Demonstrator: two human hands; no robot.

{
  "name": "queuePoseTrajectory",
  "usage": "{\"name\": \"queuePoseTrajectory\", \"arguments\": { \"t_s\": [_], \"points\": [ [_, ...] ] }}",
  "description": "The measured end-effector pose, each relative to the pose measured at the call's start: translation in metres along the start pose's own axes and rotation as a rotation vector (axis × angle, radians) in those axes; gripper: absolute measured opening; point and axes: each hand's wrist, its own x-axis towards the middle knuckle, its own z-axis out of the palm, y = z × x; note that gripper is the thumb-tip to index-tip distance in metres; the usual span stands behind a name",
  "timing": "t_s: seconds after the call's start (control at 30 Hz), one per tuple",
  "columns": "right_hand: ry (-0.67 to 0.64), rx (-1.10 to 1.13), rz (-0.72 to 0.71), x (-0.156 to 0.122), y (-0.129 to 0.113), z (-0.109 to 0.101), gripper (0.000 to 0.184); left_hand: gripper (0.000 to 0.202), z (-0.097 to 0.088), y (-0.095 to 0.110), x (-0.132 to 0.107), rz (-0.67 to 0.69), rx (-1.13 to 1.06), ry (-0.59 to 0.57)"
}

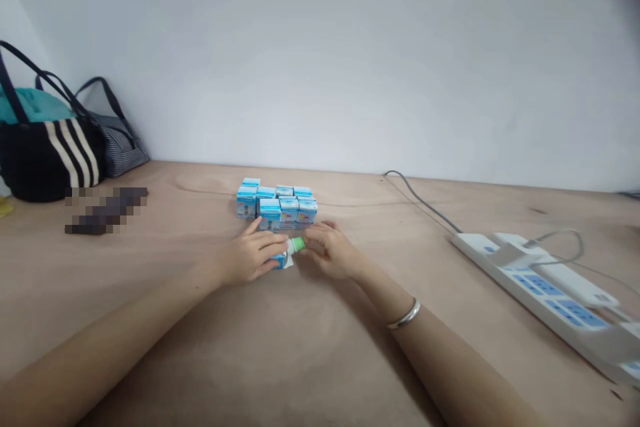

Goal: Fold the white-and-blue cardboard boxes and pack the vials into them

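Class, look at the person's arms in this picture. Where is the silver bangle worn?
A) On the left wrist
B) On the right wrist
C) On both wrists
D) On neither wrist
B. The silver bangle sits on the arm behind the right hand, while the left arm shows none.

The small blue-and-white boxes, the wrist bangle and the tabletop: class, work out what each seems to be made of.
The boxes look like printed paperboard, with square corners and a smooth, faintly shiny face. The bangle looks like polished silvery metal, going by its bright highlight. The tabletop looks like bare plywood or similar wood: matte, pale, with visible grain.
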Motion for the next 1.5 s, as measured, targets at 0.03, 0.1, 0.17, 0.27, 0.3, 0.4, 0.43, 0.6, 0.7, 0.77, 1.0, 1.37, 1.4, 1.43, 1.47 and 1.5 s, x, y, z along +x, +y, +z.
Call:
{"name": "queuePoseTrajectory", "arguments": {
  "t_s": [0.03,0.1,0.17,0.27,0.3,0.4,0.43,0.6,0.7,0.77,1.0,1.37,1.4,1.43,1.47,1.5],
  "points": [
    [-0.008,-0.007,0.001,0.0,0.002,-0.003,0.008,0.031,0.0,0.0,0.0,-0.007,-0.009,0.005],
    [-0.027,-0.018,0.007,-0.002,0.006,-0.009,0.006,0.031,-0.001,-0.001,-0.001,-0.016,-0.023,0.015],
    [-0.035,-0.019,0.019,-0.004,0.011,-0.016,0.004,0.031,-0.001,-0.002,-0.002,-0.021,-0.035,0.019],
    [-0.015,0.024,0.048,-0.008,0.02,-0.027,0.007,0.031,-0.001,-0.003,-0.002,-0.017,-0.051,0.011],
    [0.011,0.046,0.071,-0.009,0.022,-0.03,0.009,0.031,-0.001,-0.004,-0.002,-0.015,-0.052,0.01],
    [0.136,0.071,0.144,-0.009,0.024,-0.035,0.013,0.031,-0.003,-0.005,-0.001,-0.005,-0.044,0.002],
    [0.174,0.054,0.153,-0.008,0.022,-0.035,0.013,0.03,-0.004,-0.005,0.0,-0.005,-0.042,0.001],
    [0.26,-0.165,0.154,-0.003,0.009,-0.019,0.008,0.03,-0.007,-0.003,0.0,-0.028,-0.058,-0.007],
    [0.225,-0.218,0.17,0.0,0.008,-0.009,0.011,0.032,-0.008,-0.003,0.0,-0.022,-0.067,-0.017],
    [0.213,-0.203,0.182,0.0,0.009,-0.006,0.022,0.033,-0.008,-0.003,0.0,-0.027,-0.071,-0.019],
    [0.199,-0.109,0.145,0.0,-0.009,-0.005,0.018,0.03,-0.005,-0.003,0.0,-0.072,-0.131,0.005],
    [-0.36,0.1,0.186,-0.003,-0.009,-0.01,0.006,0.026,-0.008,-0.003,-0.001,-0.099,-0.223,-0.003],
    [-0.385,0.072,0.226,-0.004,-0.005,-0.014,0.007,0.028,-0.009,-0.003,-0.001,-0.094,-0.228,-0.01],
    [-0.405,0.03,0.283,-0.005,-0.001,-0.018,0.009,0.028,-0.009,-0.003,-0.002,-0.088,-0.23,-0.016],
    [-0.416,-0.02,0.351,-0.007,0.004,-0.022,0.012,0.029,-0.01,-0.003,-0.002,-0.081,-0.229,-0.019],
    [-0.418,-0.074,0.423,-0.008,0.009,-0.026,0.016,0.03,-0.01,-0.003,-0.002,-0.072,-0.224,-0.02]
  ]
}}
